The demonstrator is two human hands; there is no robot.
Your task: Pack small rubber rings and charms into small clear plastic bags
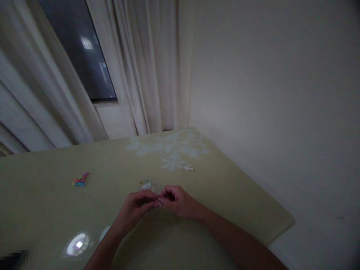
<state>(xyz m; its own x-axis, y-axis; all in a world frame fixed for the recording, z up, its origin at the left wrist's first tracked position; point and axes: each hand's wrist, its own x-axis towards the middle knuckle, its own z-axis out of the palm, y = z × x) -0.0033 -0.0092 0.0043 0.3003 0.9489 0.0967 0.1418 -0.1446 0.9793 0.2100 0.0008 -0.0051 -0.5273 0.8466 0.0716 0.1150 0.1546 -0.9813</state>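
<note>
Over the middle of the table, my left hand [140, 207] and my right hand [179, 201] meet at their fingertips. Both are closed in a pinch on one small light-coloured piece [160, 201], mostly covered by the fingers and too small to name. Just beyond my left hand lies a clear plastic case or packet [146, 184] with a white part and round yellowish and pale spots. Its near side is hidden behind my fingers.
A little pile of bright multicoloured pieces [80, 180] lies on the left of the glossy table [239, 202]. Several small white pieces [188, 167] rest beyond my right hand. A wall [270, 93] borders the right side; curtains [152, 67] hang behind.
</note>
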